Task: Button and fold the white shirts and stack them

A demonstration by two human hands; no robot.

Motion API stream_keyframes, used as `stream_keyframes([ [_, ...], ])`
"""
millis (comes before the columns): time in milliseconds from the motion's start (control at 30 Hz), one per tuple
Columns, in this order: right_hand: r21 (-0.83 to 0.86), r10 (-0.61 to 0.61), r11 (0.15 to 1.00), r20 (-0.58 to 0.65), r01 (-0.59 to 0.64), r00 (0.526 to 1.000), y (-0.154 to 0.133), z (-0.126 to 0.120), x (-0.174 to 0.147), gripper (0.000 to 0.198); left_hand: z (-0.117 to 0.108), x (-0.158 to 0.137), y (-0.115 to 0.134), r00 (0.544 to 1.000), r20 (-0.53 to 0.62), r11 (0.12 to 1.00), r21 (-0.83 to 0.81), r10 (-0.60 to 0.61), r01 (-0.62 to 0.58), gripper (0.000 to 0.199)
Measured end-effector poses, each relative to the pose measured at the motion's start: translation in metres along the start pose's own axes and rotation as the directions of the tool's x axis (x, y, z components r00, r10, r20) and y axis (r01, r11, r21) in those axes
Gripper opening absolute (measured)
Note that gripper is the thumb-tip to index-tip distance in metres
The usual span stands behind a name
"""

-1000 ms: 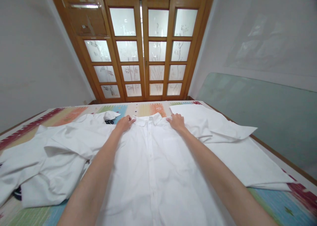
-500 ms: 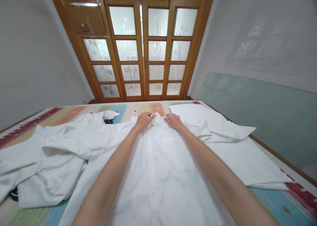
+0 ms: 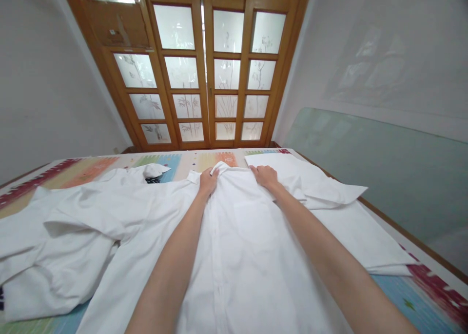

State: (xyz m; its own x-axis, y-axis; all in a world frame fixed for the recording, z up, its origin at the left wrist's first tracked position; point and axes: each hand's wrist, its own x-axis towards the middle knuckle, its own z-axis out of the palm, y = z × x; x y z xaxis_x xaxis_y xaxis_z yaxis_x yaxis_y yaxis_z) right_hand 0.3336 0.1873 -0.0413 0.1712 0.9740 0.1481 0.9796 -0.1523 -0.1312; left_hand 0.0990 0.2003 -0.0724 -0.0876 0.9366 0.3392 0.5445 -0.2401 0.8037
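A white button-front shirt (image 3: 243, 256) lies spread out in front of me, its front strip running lengthwise and its collar end pointing away. My left hand (image 3: 208, 182) is closed on the shirt at the collar, beside the top of the front strip. Farther right, my right hand (image 3: 264, 176) has its fingers curled on the shirt's upper edge near the shoulder. Between the two hands the cloth edge is stretched fairly straight. The fingertips of both hands are partly hidden.
Rumpled white clothing (image 3: 69, 256) lies at the left, with dark patterned bits showing. Folded white cloth (image 3: 365, 239) is stacked at the right. Under everything is a colourful patterned bed cover (image 3: 398, 300). A pale green board (image 3: 365, 153) runs along the right side, and glass-paned wooden doors (image 3: 210, 100) stand beyond.
My right hand has moved right along the shirt's upper edge, away from the left hand. My left hand has shifted slightly left. The cloth between them is now more spread.
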Motion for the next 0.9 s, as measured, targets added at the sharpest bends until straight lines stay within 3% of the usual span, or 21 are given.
stream_keyframes([
  [200,-0.023,-0.027,0.999,0.011,0.027,1.000,0.018,-0.009,0.002,0.065,-0.001,-0.001,0.001,1.000,-0.026,0.998,-0.055,0.006,-0.008,0.028],
  [467,0.076,-0.339,0.940,0.098,0.332,0.936,0.051,-0.011,0.012,0.029,0.002,0.000,-0.003,0.999,0.015,0.989,-0.142,0.052,-0.049,0.022],
  [633,-0.011,-0.278,0.960,0.066,0.279,0.958,0.066,-0.011,0.011,0.019,0.005,0.000,-0.003,1.000,0.004,0.995,-0.099,0.009,-0.008,0.017],
  [767,0.005,-0.291,0.957,0.022,0.291,0.957,0.058,-0.004,0.009,0.016,0.002,-0.002,-0.001,0.992,0.120,0.980,-0.199,0.045,-0.021,0.026],
  [900,0.092,-0.357,0.929,-0.027,0.358,0.934,0.043,-0.004,0.011,0.027,-0.005,-0.002,0.011,0.960,0.266,0.977,-0.210,0.089,-0.033,0.020],
])
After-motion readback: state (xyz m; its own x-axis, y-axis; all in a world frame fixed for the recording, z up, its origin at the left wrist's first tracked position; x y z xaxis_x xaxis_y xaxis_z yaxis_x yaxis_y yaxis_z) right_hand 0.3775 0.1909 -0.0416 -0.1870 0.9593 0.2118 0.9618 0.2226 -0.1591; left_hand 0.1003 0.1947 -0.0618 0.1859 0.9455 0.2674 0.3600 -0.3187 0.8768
